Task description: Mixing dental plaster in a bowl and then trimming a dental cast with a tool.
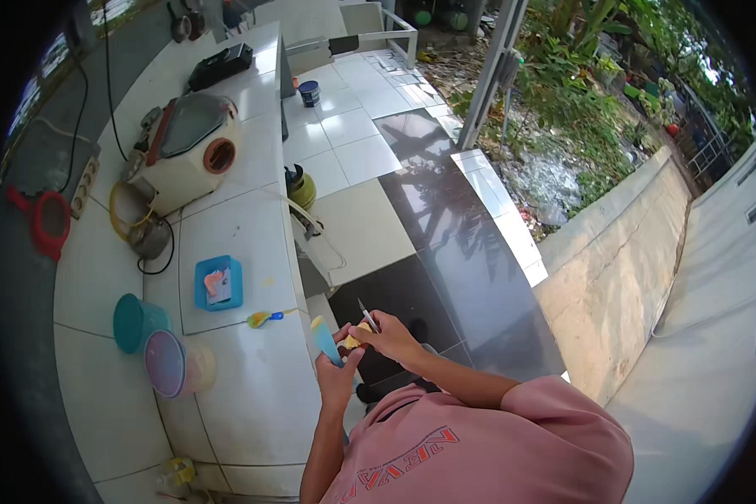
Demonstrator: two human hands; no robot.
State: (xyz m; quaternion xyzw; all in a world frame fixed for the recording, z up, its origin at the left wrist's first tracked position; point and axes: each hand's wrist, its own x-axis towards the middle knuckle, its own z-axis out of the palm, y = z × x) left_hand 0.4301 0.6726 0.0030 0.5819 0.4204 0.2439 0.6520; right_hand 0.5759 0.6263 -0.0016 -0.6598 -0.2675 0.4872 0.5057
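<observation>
My left hand (337, 375) is closed around a flat light-blue piece (326, 343) with a pale yellow tip; its exact kind is unclear. My right hand (392, 338) grips a thin pointed tool (366, 313) whose light-coloured tip sticks out past the fingers. Between both hands sits a small crumpled-looking yellow piece (358, 338), touched by fingers of each and partly hidden by them. The hands meet in front of my body, just right of the white-tiled counter (252, 403). On that counter, a small yellow-headed brush with a blue part (265, 318) lies closest to my left hand.
A blue square tray (238, 294) holds pink and white items. Beside it are a teal tub (128, 322) and a lidded purple-topped tub (166, 364). Farther along stands a cream rice-cooker-like appliance (181, 168). A green gas cylinder (301, 188) stands below the counter edge.
</observation>
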